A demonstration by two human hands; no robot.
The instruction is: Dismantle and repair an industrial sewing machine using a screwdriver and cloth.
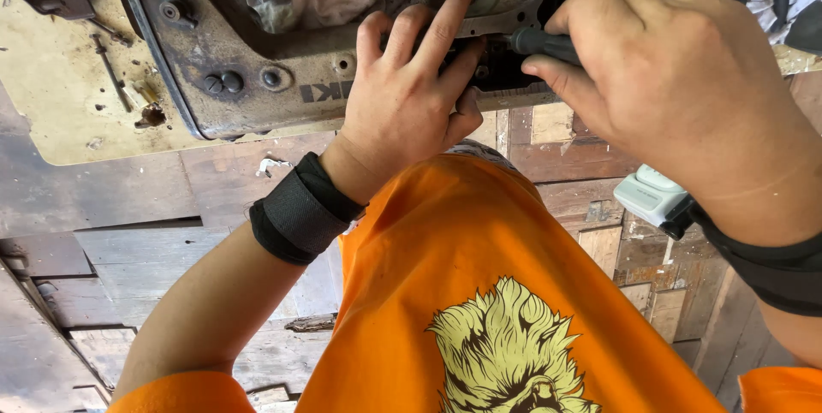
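My right hand is clenched on a black-handled screwdriver aimed into the grimy tan metal machine base; my left hand, holding nothing, fingers spread, braces beside it. The tip is hidden, probably on a screw; it could slip into my fingers.

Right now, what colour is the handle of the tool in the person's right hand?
Black. The tool handle shows in the head view, gripped in the right hand.
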